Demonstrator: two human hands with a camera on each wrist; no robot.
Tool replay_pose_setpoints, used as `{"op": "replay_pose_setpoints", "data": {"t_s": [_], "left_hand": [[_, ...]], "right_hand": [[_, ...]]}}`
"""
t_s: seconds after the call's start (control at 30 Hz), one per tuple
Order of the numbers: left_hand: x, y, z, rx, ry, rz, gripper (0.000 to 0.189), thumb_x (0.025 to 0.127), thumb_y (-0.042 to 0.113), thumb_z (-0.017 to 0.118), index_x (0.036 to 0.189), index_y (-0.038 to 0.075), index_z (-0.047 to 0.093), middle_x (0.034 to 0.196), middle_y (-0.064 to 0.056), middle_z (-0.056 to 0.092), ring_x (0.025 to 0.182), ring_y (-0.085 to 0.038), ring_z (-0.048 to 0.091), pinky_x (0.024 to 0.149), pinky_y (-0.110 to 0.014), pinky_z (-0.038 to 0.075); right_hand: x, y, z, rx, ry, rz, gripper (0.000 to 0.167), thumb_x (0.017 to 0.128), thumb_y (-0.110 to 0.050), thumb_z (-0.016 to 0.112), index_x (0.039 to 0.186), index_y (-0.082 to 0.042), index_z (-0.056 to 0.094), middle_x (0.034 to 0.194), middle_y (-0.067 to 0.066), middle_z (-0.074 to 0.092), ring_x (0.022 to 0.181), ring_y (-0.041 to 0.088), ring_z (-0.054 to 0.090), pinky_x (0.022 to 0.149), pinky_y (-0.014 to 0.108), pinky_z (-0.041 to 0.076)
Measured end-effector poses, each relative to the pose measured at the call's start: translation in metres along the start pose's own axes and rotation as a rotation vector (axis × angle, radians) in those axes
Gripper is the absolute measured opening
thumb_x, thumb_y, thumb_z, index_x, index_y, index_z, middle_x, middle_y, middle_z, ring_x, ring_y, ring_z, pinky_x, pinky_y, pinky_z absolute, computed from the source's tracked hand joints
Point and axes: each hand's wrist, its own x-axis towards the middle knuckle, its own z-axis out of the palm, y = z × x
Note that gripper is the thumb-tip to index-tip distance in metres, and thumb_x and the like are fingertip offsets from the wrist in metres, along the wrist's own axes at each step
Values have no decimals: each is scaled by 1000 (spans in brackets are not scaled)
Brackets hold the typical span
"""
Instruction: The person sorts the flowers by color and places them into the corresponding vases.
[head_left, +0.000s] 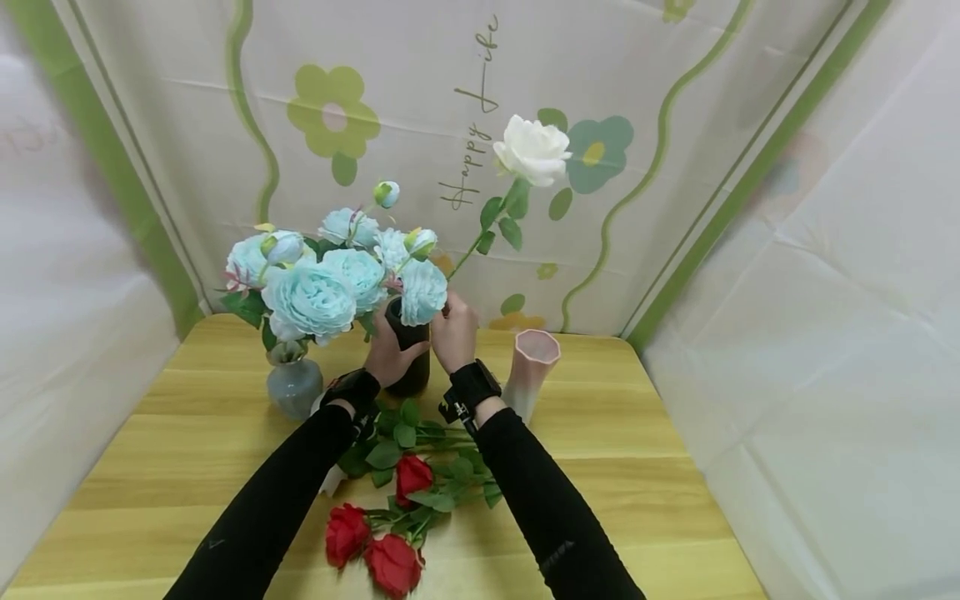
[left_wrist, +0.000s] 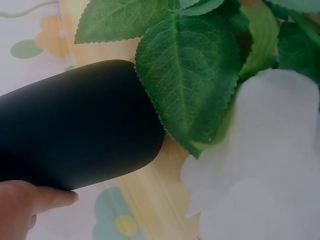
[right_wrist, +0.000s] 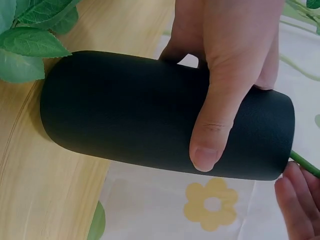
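My left hand [head_left: 390, 354] grips a dark, smooth, upright vase [right_wrist: 130, 110], its thumb lying across the side. My right hand [head_left: 455, 333] is at the vase's mouth, pinching the green stem [right_wrist: 305, 164] of a white rose [head_left: 532, 150]. That stem leans up and to the right, with the bloom high above the hand. Its lower end meets the vase's rim; how deep it reaches is hidden. One pale blue bloom [head_left: 423, 292] hangs just in front of the dark vase's mouth.
At left, a grey-blue vase [head_left: 294, 388] bears several pale blue flowers [head_left: 311, 296]. A pink and white vase [head_left: 534, 354] stands right. Red roses [head_left: 393, 565] with leafy stems lie in front on the wooden table [head_left: 637, 500]. White petals [left_wrist: 265, 165] show near the dark vase's base.
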Motion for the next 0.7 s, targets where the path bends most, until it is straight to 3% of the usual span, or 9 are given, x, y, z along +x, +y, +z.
{"op": "replay_pose_setpoints", "data": {"t_s": [0.07,0.17,0.23,0.3,0.5,0.7], "left_hand": [[1,0,1,18,-13,-48,97,83,-2,78,147,-14,6,147,-36,9,137,-47,19,110,-59,23],[1,-1,1,37,-29,-104,98,83,-2,79,147,-14,6,147,-36,10,137,-47,21,110,-57,25],[2,-1,1,40,-39,-125,99,83,0,79,147,-13,5,148,-35,10,138,-45,22,111,-55,25],[2,0,1,31,-51,-142,99,84,2,79,148,-11,4,149,-33,9,139,-43,22,111,-54,25],[4,1,0,-19,-86,-195,102,87,9,78,151,-2,-1,154,-25,6,141,-38,21,113,-52,23],[3,0,-2,-43,-71,-120,104,85,4,79,151,-4,-1,155,-25,8,141,-37,21,113,-53,21]], "right_hand": [[1,0,0,-44,-7,7,19,101,-7,57,83,-5,65,64,8,55,53,19,49,54,24,37],[3,-2,-1,-108,-35,8,36,96,3,55,64,-10,46,53,3,38,46,14,33,49,22,25],[5,-2,-2,-146,-56,-10,44,94,6,55,63,-14,32,53,0,21,47,14,19,52,26,15],[7,-3,-2,-196,-64,-35,48,94,3,57,62,-16,27,54,-3,17,48,12,19,50,26,15],[11,-3,1,-294,-110,-64,44,98,-7,62,60,-12,39,51,-3,27,46,15,40,45,23,26],[8,-2,1,-237,-175,-43,31,99,-10,61,69,-7,54,57,4,41,56,21,53,50,27,37]]}}
